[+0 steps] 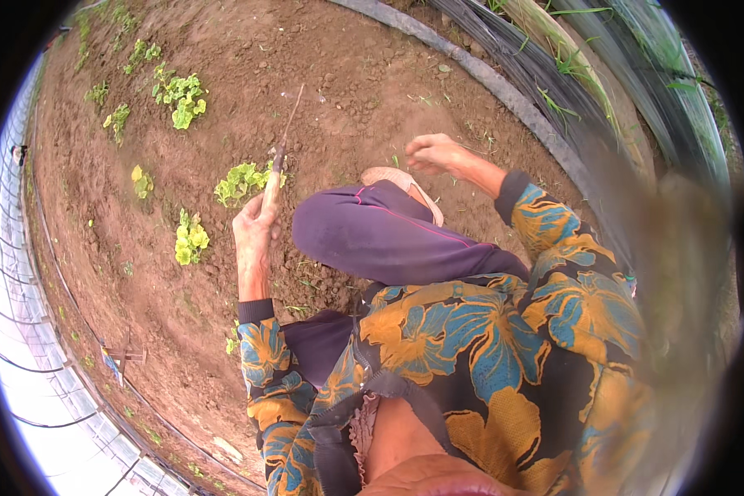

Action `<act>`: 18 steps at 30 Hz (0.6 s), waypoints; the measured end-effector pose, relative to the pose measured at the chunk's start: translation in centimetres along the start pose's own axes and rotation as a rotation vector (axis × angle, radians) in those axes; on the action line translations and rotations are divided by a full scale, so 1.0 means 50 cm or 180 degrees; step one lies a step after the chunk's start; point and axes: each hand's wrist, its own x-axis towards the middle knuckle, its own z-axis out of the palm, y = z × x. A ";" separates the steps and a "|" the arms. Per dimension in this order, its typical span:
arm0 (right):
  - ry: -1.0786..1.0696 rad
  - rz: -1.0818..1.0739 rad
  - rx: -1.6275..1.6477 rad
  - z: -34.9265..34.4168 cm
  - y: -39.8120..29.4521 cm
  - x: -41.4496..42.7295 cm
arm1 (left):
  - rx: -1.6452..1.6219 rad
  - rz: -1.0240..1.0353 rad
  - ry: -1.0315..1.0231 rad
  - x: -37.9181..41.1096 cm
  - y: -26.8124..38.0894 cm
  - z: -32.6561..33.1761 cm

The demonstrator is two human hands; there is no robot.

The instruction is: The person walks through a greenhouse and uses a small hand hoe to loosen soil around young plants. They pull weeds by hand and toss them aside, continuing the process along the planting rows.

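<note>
My left hand (255, 224) grips the pale wooden handle of a hand tool (274, 183). Its narrow, rusty metal end points away from me over the soil, and its exact blade shape is hard to make out. Just beside the handle grows a low yellow-green leafy plant (240, 184), partly behind the tool. My right hand (435, 154) hovers low over the brown soil (359, 111), past my shoe (397, 178). Its fingers are curled and slightly blurred, so whether anything is pinched in them is hidden. A small green weed (395, 161) stands by those fingertips.
More leafy plants (183, 99) grow in the soil to the left, one (191, 239) close to my left wrist. A grey hose (502, 93) curves along the right, beside bundled plastic sheeting (570, 93). Greenhouse hoops and film (25, 347) line the far left. My bent knee (347, 229) lies between my hands.
</note>
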 end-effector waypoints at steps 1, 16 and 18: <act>-0.0396 -0.0267 0.0109 0.028 -0.036 0.026 | -0.0176 0.0078 -0.0099 0.023 0.023 0.020; 0.0852 -0.0641 -0.0171 -0.046 -0.017 0.178 | 0.2302 0.1551 -0.0683 0.040 0.092 0.158; 0.1279 -0.0596 -0.1122 -0.143 0.062 0.142 | 0.2192 0.1564 -0.0642 0.035 0.099 0.157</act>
